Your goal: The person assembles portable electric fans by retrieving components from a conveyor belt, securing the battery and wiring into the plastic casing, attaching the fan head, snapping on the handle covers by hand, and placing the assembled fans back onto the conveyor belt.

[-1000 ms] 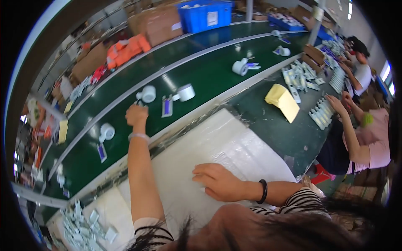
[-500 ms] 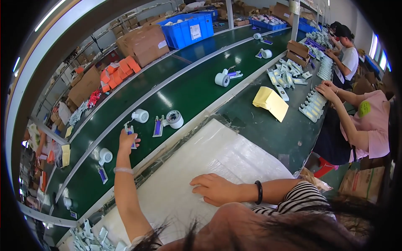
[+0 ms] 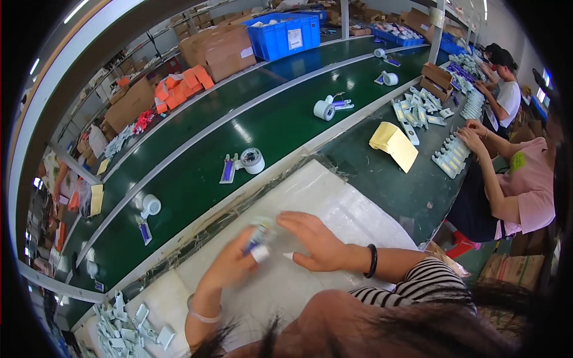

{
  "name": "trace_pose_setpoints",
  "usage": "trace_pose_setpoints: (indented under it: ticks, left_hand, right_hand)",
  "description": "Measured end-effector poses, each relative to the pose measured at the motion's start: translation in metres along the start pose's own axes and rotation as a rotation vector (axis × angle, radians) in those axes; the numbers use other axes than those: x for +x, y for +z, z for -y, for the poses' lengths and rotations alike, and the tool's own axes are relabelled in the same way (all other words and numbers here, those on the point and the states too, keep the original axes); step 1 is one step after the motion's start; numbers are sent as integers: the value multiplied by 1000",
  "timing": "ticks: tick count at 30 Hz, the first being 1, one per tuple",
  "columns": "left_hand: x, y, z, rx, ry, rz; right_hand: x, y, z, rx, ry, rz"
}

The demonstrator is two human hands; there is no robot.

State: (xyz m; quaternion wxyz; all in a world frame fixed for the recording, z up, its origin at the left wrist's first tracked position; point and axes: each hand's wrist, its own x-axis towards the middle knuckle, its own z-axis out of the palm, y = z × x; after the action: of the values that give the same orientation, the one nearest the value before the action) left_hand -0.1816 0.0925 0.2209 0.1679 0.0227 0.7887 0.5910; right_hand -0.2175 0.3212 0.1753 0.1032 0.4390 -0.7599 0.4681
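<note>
My left hand (image 3: pixel 230 262) is closed around a small white tape roll with a blue-and-white card (image 3: pixel 258 240), held just above the white foam mat (image 3: pixel 334 206). The picked-up item is blurred by motion. My right hand (image 3: pixel 313 238) lies flat on the mat with fingers spread, right beside the item, and wears a black band at the wrist. On the green conveyor belt (image 3: pixel 268 131) beyond the mat sit more tape rolls, each paired with a blue card: one pair (image 3: pixel 245 162) straight ahead, another (image 3: pixel 147 212) to the left, and a further one (image 3: pixel 327 107) to the right.
A pile of white parts (image 3: pixel 128 325) lies at the mat's lower left. A yellow pad (image 3: pixel 394 143) and rows of white parts (image 3: pixel 453 156) cover the dark bench to the right, where two seated people work. Cardboard boxes and a blue crate (image 3: pixel 283 36) stand behind the belts.
My left arm reached out to the belt, took a tape roll with its card, and pulled it back onto the mat next to my right hand. Items on the belt drifted along it.
</note>
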Motion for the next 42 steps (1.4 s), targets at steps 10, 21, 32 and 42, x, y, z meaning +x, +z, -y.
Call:
trace_pose_setpoints:
  ticks: [10,21,32,42]
  left_hand:
    - [-28,8,-20,671,145,182]
    - [-4,-5,1,22,75,135]
    - [-1,25,18,-65,315,-94]
    - [7,40,23,-228,88,-152]
  right_hand:
    - [2,-13,-10,47,-194,255]
    - [8,-21,15,629,340,458]
    - [2,-25,18,591,501,429]
    - [7,-17,8,-294,-77,-50]
